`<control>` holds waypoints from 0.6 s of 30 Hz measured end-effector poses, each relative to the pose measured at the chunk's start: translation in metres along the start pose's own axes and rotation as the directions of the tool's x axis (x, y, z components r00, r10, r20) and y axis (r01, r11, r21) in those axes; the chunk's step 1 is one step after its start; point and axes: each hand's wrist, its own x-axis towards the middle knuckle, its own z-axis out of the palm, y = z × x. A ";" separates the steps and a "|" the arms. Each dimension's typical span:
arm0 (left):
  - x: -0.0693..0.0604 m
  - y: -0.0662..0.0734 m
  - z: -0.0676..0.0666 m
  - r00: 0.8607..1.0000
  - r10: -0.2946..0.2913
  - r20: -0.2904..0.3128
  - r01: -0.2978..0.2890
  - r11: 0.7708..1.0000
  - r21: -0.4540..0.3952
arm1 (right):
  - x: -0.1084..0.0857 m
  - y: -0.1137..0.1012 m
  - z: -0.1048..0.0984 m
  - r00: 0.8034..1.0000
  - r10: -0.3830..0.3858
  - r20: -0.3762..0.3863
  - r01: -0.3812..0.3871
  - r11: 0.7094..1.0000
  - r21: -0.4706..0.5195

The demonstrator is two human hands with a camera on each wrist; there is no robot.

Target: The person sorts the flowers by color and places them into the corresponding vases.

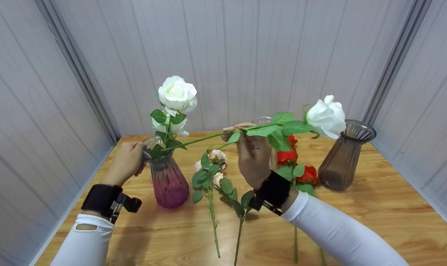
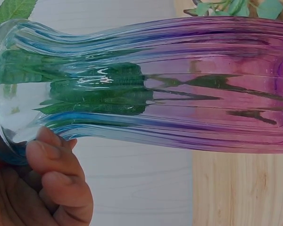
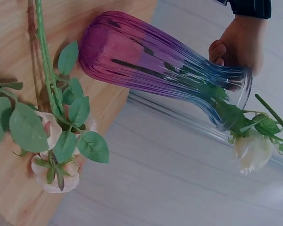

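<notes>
Purple-and-blue glass vase (image 1: pixel 168 181), two white roses (image 1: pixel 177 94) inside, brown vase (image 1: pixel 339 162) well apart

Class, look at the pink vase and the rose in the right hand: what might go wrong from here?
The left hand grips the pink vase near its rim, so it might tip. The right hand holds a white rose slanted; its stem could snag the leaves at the vase's mouth.

Close wrist views (shared vase (image 3: pixel 153 63))
</notes>
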 end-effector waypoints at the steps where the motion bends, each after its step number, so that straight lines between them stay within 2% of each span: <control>1: 0.000 0.000 0.000 1.000 0.003 0.001 -0.003 1.000 0.001 | 0.001 0.001 0.003 1.000 -0.002 0.017 0.002 1.000 0.000; 5: 0.002 0.000 0.001 1.000 0.012 -0.010 -0.012 1.000 0.005 | 0.005 0.006 0.016 0.996 0.020 0.089 -0.017 0.999 -0.034; 9: 0.002 0.000 0.002 1.000 0.010 -0.008 -0.010 1.000 0.000 | 0.010 0.007 0.030 0.989 0.088 0.119 -0.075 0.991 -0.107; 13: 0.002 0.000 0.002 1.000 0.015 -0.005 -0.015 1.000 0.013 | 0.014 0.009 0.045 0.975 0.159 0.154 -0.122 0.967 -0.226; 18: 0.002 -0.001 0.004 1.000 0.026 -0.013 -0.026 0.999 0.023 | 0.016 0.011 0.060 0.945 0.240 0.223 -0.144 0.916 -0.375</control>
